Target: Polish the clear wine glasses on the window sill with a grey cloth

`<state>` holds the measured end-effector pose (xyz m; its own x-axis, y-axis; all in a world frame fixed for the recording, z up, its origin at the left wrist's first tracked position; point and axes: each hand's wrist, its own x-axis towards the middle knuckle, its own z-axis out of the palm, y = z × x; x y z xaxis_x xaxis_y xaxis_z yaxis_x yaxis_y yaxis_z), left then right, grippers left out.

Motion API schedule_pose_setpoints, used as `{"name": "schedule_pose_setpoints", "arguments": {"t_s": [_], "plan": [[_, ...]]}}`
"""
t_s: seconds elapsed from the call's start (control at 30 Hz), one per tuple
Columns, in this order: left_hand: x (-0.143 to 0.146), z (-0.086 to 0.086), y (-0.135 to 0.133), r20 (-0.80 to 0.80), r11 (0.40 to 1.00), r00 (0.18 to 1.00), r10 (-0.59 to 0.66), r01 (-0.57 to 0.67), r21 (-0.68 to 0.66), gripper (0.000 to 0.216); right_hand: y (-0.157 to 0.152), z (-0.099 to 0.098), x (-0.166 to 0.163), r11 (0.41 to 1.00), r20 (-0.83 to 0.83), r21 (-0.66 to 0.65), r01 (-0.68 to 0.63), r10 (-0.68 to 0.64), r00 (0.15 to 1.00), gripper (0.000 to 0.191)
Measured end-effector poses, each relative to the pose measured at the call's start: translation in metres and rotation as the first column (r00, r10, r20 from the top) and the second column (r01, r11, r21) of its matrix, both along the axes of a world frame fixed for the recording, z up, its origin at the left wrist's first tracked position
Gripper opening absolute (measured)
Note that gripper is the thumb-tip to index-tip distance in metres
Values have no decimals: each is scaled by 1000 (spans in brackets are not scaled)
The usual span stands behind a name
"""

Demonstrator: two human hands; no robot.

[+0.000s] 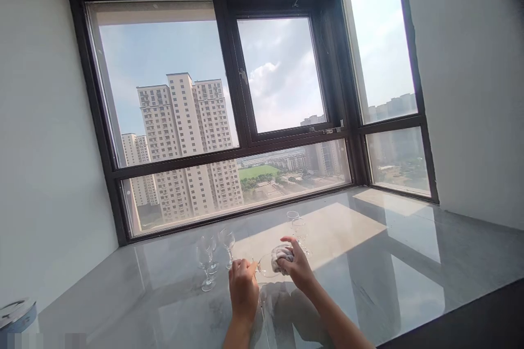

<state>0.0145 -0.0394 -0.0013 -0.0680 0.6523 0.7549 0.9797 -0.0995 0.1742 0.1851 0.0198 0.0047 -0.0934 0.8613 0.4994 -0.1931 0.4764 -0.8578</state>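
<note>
My left hand (244, 287) is closed around the stem end of a wine glass (267, 266), which lies sideways above the ledge with its bowl toward the right. In my right hand (298, 267) is a bunched white and grey cloth (282, 258), pressed at the mouth of the glass's bowl. Left of my left hand stand several clear stemmed glasses, among them one in front (207, 270) and one farther right (227, 242). Beyond my right hand more clear glasses (300, 228) stand on the ledge, partly hidden by the fingers.
The glossy grey window ledge (172, 305) reflects the light and runs to a front edge at lower right. Dark-framed windows (241, 65) rise behind it, with tower blocks outside. A round blue-sided container (18, 313) sits at the lower left, and white walls flank both sides.
</note>
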Motion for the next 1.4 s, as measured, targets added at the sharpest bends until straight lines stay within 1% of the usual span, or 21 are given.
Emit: {"name": "schedule_pose_setpoints", "arguments": {"t_s": [0.07,0.13,0.17,0.2,0.23,0.27,0.33,0.4,0.47,0.5,0.53,0.6,0.63,0.7,0.77,0.87,0.93,1.07,1.17,1.23,1.4], "plan": [[-1,-2,3,19,999,999,-43,43,-20,35,-6,5,4,999,-34,7,37,-37,999,43],[-1,-5,6,41,992,993,-109,112,-62,30,-11,7,16,979,-30,62,193,-191,981,38],[-1,-5,7,57,983,987,-152,156,-91,26,-13,7,26,946,-23,103,306,-305,952,36],[0,-6,8,79,971,977,-196,205,-121,24,-12,7,38,894,-11,148,422,-425,905,35],[1,-6,8,107,956,966,-237,252,-149,23,-10,5,53,828,9,195,525,-537,844,34],[2,-6,8,141,940,952,-271,294,-174,24,-6,3,70,769,35,234,595,-619,785,35],[3,-6,8,230,916,925,-301,348,-199,26,5,-2,105,684,129,278,675,-723,679,39],[4,-6,8,354,890,882,-310,400,-218,27,18,-9,136,615,233,287,734,-788,570,39],[5,-7,9,499,839,801,-330,491,-233,25,27,-14,153,550,294,232,802,-826,482,40],[5,-8,9,571,804,748,-339,546,-238,26,29,-16,157,533,312,214,818,-831,460,40],[6,-8,9,634,766,693,-343,598,-239,29,30,-17,157,529,322,204,824,-831,453,41],[8,-9,8,729,704,598,-334,673,-229,38,31,-18,151,556,336,212,804,-814,474,40],[10,-9,7,758,681,565,-324,696,-227,43,30,-18,148,575,340,220,788,-803,490,40],[15,-9,5,784,653,539,-308,719,-238,49,30,-17,142,602,345,228,765,-785,515,40],[22,-8,3,757,646,577,-308,710,-279,47,30,-17,140,608,344,219,763,-780,523,41],[34,-5,2,606,681,713,-354,640,-356,31,31,-18,142,596,337,192,780,-786,518,42],[40,-4,2,499,705,778,-381,594,-388,24,31,-19,143,593,330,188,783,-789,518,42],[49,-5,7,431,719,812,-394,564,-406,18,28,-15,142,597,315,184,781,-788,529,42],[61,-7,16,369,742,836,-405,537,-401,16,26,-12,141,600,313,167,782,-785,535,41],[75,-7,25,330,757,848,-414,522,-393,21,24,-11,140,603,312,161,781,-782,540,40],[111,-5,49,255,793,885,-389,463,-396,42,24,-13,140,604,274,169,779,-788,552,40]]}}
